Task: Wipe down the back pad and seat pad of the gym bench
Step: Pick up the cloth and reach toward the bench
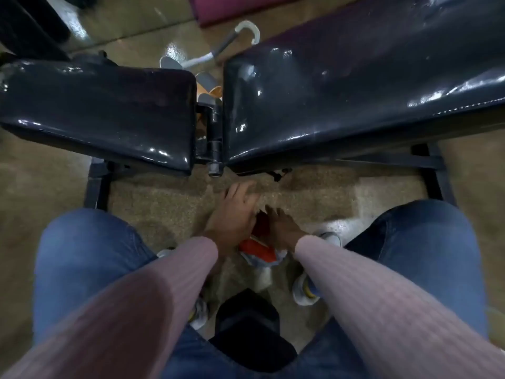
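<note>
The gym bench's glossy black seat pad [103,110] lies at the left, and its longer back pad [355,86] at the right. A hinge gap [210,127] separates them. Below the bench, between my knees, my hands meet over a red, white and blue packet or cloth [258,248]. My right hand [284,228] is closed on its upper part. My left hand [235,214] rests against it with fingers stretched forward; its grip is hidden. Both hands are blurred and neither touches the pads.
The bench's black steel frame [94,187] runs along the speckled floor under the pads. Behind the gap stand grey and orange cups [209,86] and a white curved tube [246,31]. A magenta mat [232,6] lies farther back. My white shoe [303,291] and a black block [246,324] sit near my legs.
</note>
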Available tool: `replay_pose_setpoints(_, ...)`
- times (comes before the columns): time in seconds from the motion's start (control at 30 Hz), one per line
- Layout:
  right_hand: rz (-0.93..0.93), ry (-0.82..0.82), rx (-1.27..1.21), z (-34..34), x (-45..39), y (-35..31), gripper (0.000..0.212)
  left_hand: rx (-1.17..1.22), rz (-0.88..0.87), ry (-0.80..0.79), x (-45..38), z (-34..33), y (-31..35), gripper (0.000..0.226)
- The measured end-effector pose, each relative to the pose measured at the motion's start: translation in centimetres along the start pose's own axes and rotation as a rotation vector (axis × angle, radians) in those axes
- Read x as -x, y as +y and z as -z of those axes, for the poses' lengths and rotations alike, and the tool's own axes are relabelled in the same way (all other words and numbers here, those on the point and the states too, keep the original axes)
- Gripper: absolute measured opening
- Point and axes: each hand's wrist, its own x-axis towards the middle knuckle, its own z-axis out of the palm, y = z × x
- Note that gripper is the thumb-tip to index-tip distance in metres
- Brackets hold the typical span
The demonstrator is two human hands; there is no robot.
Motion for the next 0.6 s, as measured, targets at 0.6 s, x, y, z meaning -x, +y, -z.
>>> replay_pose_setpoints(0.6,0.030,-0.009,-0.527,9.9,5.9,-0.9,0.024,-0.106,-0.209,0.256,-6.3,6.9,3.2,0.064)
